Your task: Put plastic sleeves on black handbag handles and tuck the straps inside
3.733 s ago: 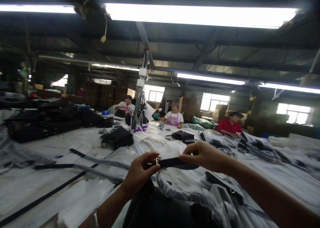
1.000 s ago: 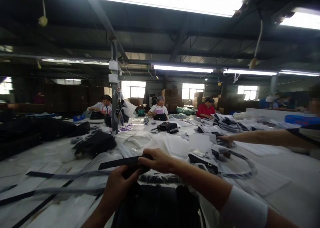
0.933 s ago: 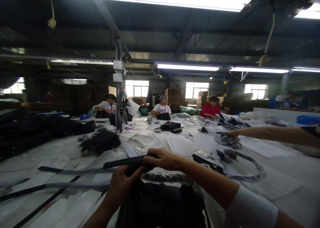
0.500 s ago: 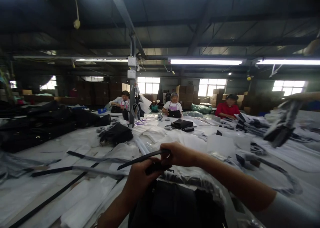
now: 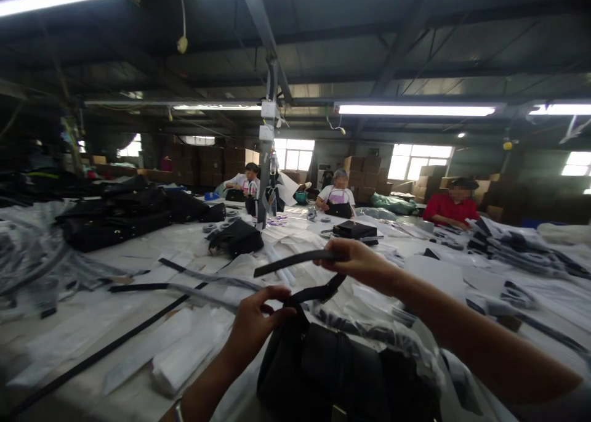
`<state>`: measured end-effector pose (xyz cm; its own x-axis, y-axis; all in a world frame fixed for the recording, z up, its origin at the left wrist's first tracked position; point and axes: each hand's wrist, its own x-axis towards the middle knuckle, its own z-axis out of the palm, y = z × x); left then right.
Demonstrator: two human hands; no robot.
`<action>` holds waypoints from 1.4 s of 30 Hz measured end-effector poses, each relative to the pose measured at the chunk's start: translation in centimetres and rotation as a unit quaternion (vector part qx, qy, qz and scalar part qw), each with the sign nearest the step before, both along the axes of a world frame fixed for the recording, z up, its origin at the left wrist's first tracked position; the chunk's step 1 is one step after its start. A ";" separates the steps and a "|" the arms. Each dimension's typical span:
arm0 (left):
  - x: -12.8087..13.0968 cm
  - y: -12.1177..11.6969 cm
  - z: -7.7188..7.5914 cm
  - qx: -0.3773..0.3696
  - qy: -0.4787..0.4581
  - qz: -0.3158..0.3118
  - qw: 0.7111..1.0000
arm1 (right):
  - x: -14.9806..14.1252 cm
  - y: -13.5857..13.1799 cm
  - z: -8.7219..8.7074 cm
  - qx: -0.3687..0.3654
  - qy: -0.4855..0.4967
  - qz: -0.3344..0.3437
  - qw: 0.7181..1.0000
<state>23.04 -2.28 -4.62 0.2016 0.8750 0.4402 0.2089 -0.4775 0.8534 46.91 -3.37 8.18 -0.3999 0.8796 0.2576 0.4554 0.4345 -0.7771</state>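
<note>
A black handbag [image 5: 323, 366] rests in front of me at the bottom of the head view, with a plastic-covered strip [image 5: 364, 328] along its far side. Near the bag's left top corner, my left hand [image 5: 253, 323] is closed, pinching the lower part of a black strap [image 5: 290, 262] between thumb and fingers. Higher and to the right, my right hand [image 5: 353, 260] grips the same strap. Its free end sticks out to the left, while the rest curves down toward my left hand. How the strap joins the bag is hidden by my fingers.
Long black straps [image 5: 138, 329], partly wrapped, lie across the table at left beside white paper sheets [image 5: 184, 348]. Black bags [image 5: 115, 222] are piled farther left; another bag [image 5: 237, 237] lies ahead. A post [image 5: 265, 182] stands beyond. Several co-workers sit across the table.
My right hand has risen away from my left, opening a loop in the strap. The view has swung left. A dark wrapped item blurred in the air at far right is gone from view.
</note>
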 end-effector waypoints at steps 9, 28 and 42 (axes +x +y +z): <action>0.2 0.0 -0.4 -0.075 -0.038 -0.067 0.994 | 0.6 -1.2 6.1 0.104 0.067 -0.071 0.990; 0.1 -0.1 -1.4 -0.095 -0.115 -0.098 0.984 | 2.0 -3.7 8.4 0.099 0.272 -0.024 0.957; 0.7 -0.1 -2.5 -0.118 -0.158 -0.074 0.978 | -2.3 -3.2 1.1 -0.008 -0.237 -0.070 0.969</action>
<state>23.75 -2.34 -7.14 0.2198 0.9313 0.2903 -0.1400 -0.2644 0.9542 44.56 -6.58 9.33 -0.3459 0.9364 0.0598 0.8166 0.3318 -0.4723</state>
